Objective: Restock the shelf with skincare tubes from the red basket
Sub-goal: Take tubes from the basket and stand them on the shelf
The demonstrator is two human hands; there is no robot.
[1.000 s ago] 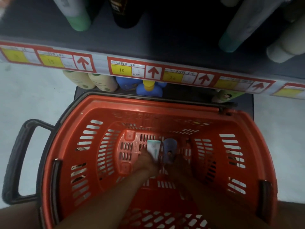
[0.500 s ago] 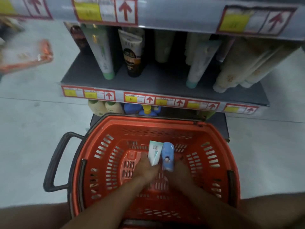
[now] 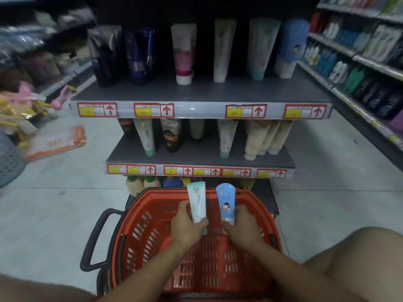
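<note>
Two tubes, one in each grip. Left hand [image 3: 187, 225] wrapped round the bottom of a white and green tube [image 3: 197, 201]. Right hand [image 3: 242, 225] wrapped round a blue tube [image 3: 226, 203] with a little cartoon face. Both held upright, just above the red basket [image 3: 152, 236], probably ready for lifting. Far ahead, the shelf [image 3: 202, 94] with more tubes, standing cap down.
</note>
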